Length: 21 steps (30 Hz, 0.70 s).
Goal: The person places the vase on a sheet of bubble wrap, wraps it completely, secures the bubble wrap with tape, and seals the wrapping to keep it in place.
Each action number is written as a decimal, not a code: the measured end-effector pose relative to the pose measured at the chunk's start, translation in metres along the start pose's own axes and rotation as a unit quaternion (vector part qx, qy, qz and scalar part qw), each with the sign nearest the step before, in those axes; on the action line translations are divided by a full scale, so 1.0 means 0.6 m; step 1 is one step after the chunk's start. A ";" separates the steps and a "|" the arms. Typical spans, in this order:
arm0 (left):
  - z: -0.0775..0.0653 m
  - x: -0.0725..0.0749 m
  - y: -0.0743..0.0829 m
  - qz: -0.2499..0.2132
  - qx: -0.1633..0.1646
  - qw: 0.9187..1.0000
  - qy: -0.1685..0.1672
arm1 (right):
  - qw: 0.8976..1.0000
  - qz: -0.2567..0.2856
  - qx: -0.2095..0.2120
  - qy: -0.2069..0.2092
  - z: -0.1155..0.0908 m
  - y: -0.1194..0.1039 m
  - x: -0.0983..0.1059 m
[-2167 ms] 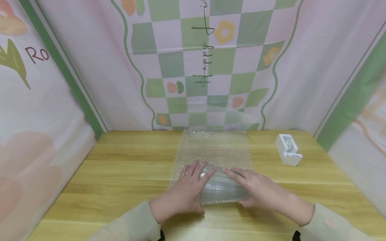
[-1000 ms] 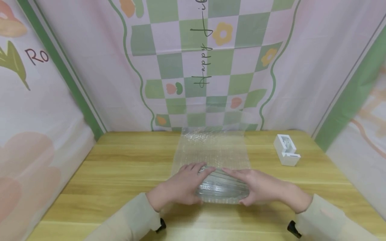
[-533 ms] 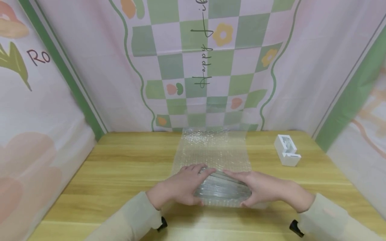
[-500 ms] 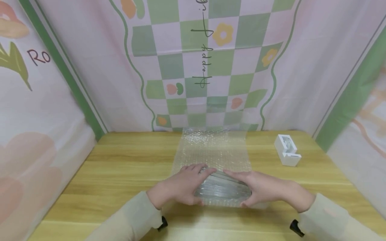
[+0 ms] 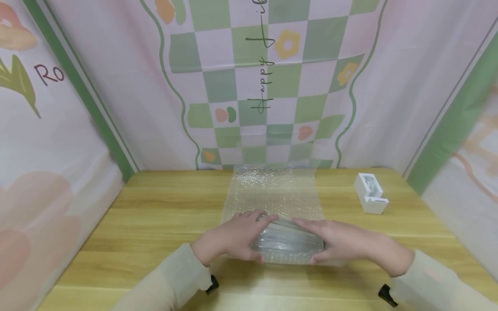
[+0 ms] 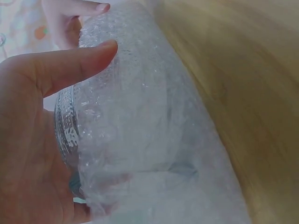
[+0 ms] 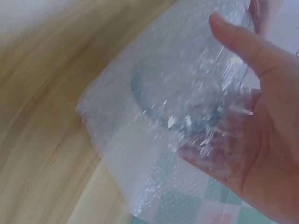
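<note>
A clear ridged glass vessel point(image 5: 289, 237) lies on its side across the near end of a bubble wrap sheet point(image 5: 276, 194). Whether it is a vase or a drinking glass, I cannot tell. Its left end is gripped by my left hand point(image 5: 241, 235), its right end by my right hand point(image 5: 338, 239). Both thumbs press the wrap's near edge against the glass from the front, while the fingers curve over the far side. In the left wrist view the wrap point(image 6: 140, 116) covers much of the glass point(image 6: 65, 121). A round rim point(image 7: 140, 93) shows through the wrap in the right wrist view.
A small white tape dispenser point(image 5: 371, 193) stands on the wooden table point(image 5: 163, 216) at the back right. The sheet's far end reaches the table's back edge, against a checkered cloth backdrop point(image 5: 253, 82). Patterned cloth also hangs at both sides.
Over two seconds my left fingers have drawn closer together, and the left thumb has moved up onto the wrap's near edge. In the last half second my right hand has shifted only slightly.
</note>
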<state>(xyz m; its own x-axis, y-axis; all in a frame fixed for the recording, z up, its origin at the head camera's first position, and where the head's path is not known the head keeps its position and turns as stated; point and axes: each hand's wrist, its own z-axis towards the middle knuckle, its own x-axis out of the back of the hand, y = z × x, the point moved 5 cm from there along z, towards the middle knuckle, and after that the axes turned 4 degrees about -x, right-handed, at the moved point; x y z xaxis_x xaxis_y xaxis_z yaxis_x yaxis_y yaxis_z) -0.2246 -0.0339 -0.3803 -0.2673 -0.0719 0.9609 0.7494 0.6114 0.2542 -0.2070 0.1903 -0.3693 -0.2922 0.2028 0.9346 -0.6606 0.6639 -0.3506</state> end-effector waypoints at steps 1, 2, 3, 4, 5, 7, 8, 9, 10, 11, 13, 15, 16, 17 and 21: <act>0.001 0.001 0.000 0.001 -0.001 1.000 0.000 | 1.000 -0.010 0.002 0.007 -0.001 -0.004 0.000; 0.002 0.002 0.000 0.002 -0.002 1.000 -0.001 | 1.000 -0.020 0.003 0.014 -0.002 -0.007 0.000; 0.002 0.002 0.000 0.000 -0.003 1.000 -0.002 | 0.999 -0.029 0.004 0.021 -0.003 -0.011 0.000; 0.003 0.003 0.000 0.003 -0.005 1.000 -0.003 | 0.999 -0.038 0.005 0.027 -0.004 -0.014 -0.001; 0.003 0.004 0.000 0.004 -0.006 1.000 -0.004 | 0.999 -0.043 0.005 0.032 -0.003 -0.017 -0.003; 0.004 0.005 -0.001 0.007 -0.008 1.000 -0.005 | 0.998 -0.049 -0.001 0.036 -0.003 -0.021 -0.007; 0.005 0.005 -0.002 0.008 -0.007 1.000 -0.006 | 0.998 -0.048 -0.005 0.037 -0.002 -0.022 -0.009; 0.005 0.005 -0.003 0.007 -0.007 1.000 -0.007 | 0.998 -0.045 -0.007 0.039 -0.001 -0.023 -0.011; 0.006 0.004 -0.004 0.007 -0.007 1.000 -0.008 | 0.998 -0.042 -0.008 0.042 0.000 -0.023 -0.014; 0.007 0.004 -0.005 0.005 -0.006 1.000 -0.008 | 0.998 -0.040 -0.010 0.044 0.000 -0.023 -0.017; 0.008 0.003 -0.007 0.001 -0.006 1.000 -0.009 | 0.998 -0.040 -0.012 0.052 0.002 -0.023 -0.021; 0.008 0.003 -0.008 -0.001 -0.007 1.000 -0.009 | 0.997 -0.045 -0.008 0.064 0.003 -0.023 -0.023; 0.009 0.004 -0.008 0.000 -0.008 1.000 -0.009 | 0.996 -0.050 -0.005 0.069 0.004 -0.023 -0.024; 0.009 0.004 -0.008 0.001 -0.008 1.000 -0.010 | 0.996 -0.054 -0.003 0.074 0.005 -0.024 -0.024; 0.009 0.005 -0.006 0.008 -0.010 1.000 -0.013 | 0.995 -0.064 0.010 0.083 0.009 -0.026 -0.019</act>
<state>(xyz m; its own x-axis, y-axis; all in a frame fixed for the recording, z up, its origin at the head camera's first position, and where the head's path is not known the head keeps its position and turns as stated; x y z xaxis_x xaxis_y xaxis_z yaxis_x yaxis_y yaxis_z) -0.2316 -0.0319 -0.3792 -0.2704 -0.0411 0.9619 0.7661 0.5959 0.2409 -0.1970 0.1739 -0.3751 -0.0890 0.2346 0.9680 -0.6988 0.6778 -0.2285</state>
